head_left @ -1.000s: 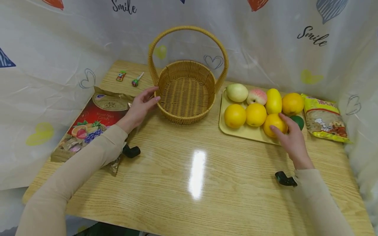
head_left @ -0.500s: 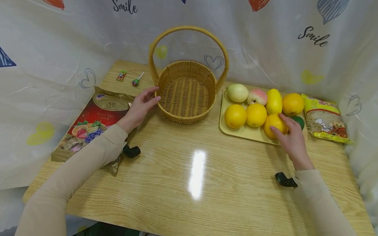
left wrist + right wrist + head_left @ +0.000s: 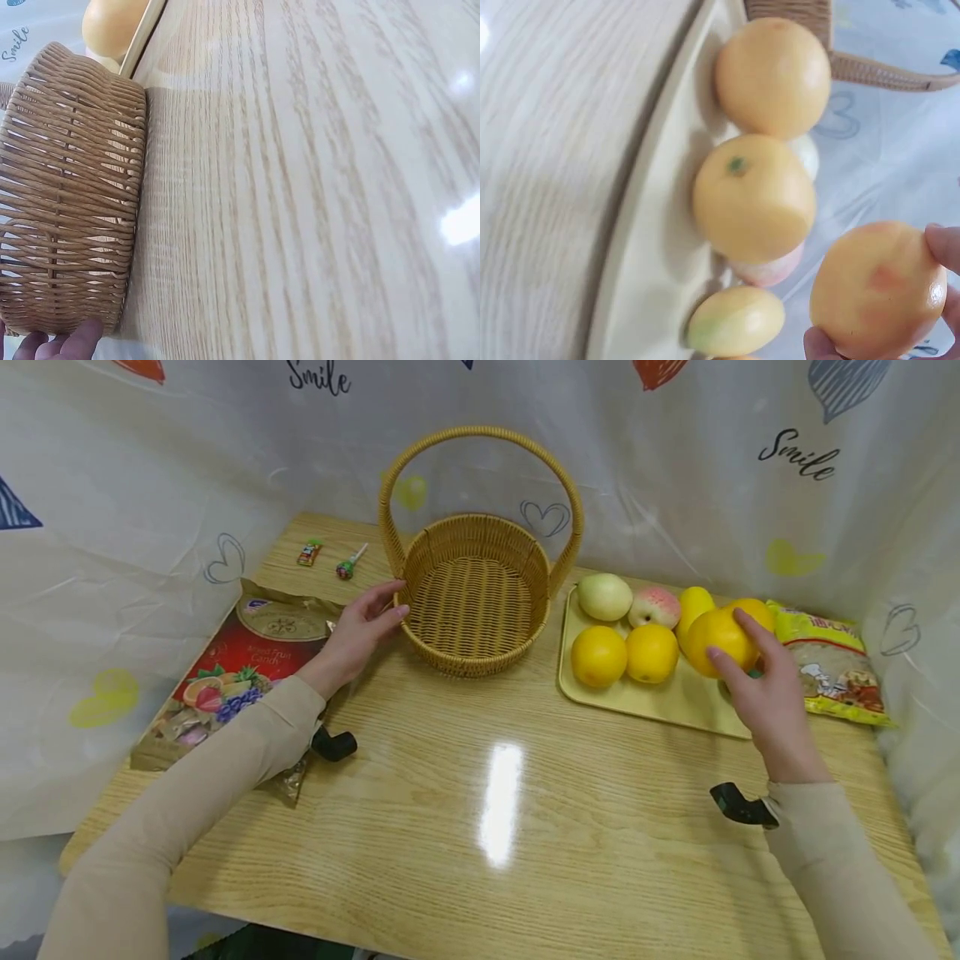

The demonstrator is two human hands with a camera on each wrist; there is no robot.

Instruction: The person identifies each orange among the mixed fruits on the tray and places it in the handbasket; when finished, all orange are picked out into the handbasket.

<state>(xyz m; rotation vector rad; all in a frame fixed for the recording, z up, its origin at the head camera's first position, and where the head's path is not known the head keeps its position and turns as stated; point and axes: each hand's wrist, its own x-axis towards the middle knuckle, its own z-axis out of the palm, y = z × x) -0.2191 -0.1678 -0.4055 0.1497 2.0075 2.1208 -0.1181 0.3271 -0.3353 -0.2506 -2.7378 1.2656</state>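
In the head view my right hand (image 3: 776, 693) holds an orange (image 3: 720, 642) above the right part of the yellow tray (image 3: 660, 708). Thumb and fingertips grip the orange's sides in the right wrist view, where the fruit (image 3: 877, 289) appears beside the tray's other fruit. My left hand (image 3: 352, 631) touches the left side of the round wicker basket (image 3: 476, 664), fingers spread at its wall below the tall handle. The left wrist view shows those fingertips (image 3: 82, 339) against the woven outside. Only the woven bottom and walls show inside the basket.
On the tray lie two front oranges (image 3: 598, 656), a pale green fruit (image 3: 603, 597), a peach (image 3: 654, 607) and a yellow oblong fruit (image 3: 693, 603). A yellow snack bag (image 3: 843, 672) lies right. Left are a red candy bag (image 3: 258, 656), a lollipop (image 3: 348, 564) and a small wrapped candy (image 3: 308, 553).
My right hand has lifted the orange from the tray's front row, moving it up and slightly right, so it now overlaps the fruit behind. The left hand and basket have stayed put.
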